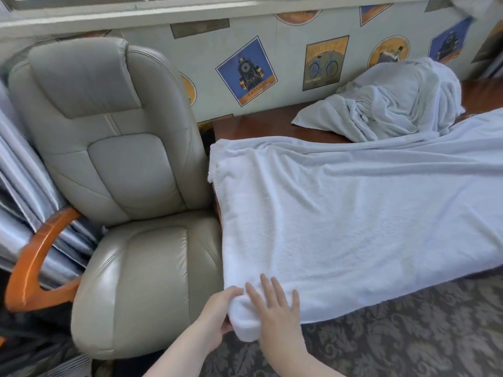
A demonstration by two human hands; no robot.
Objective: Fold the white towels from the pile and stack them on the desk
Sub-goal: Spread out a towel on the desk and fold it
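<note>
One white towel [353, 213] lies spread across the counter [253, 126], its near left corner hanging off the edge beside the grey chair [114, 164]. The left hand [217, 319] pinches that corner, thumb on top and fingers curled beneath; the right hand [277, 308] rests flat on it with fingers straight. The pile [394, 102] sits at the far right. To fold cleanly, I'd say that corner should be lifted square and carried to its mate, with the wrinkles near the far edge smoothed first.

Home study or bedroom: padded office chair [114, 148], wooden desk [255, 126], train-print wallpaper [246, 70], curtains [24, 170].
</note>
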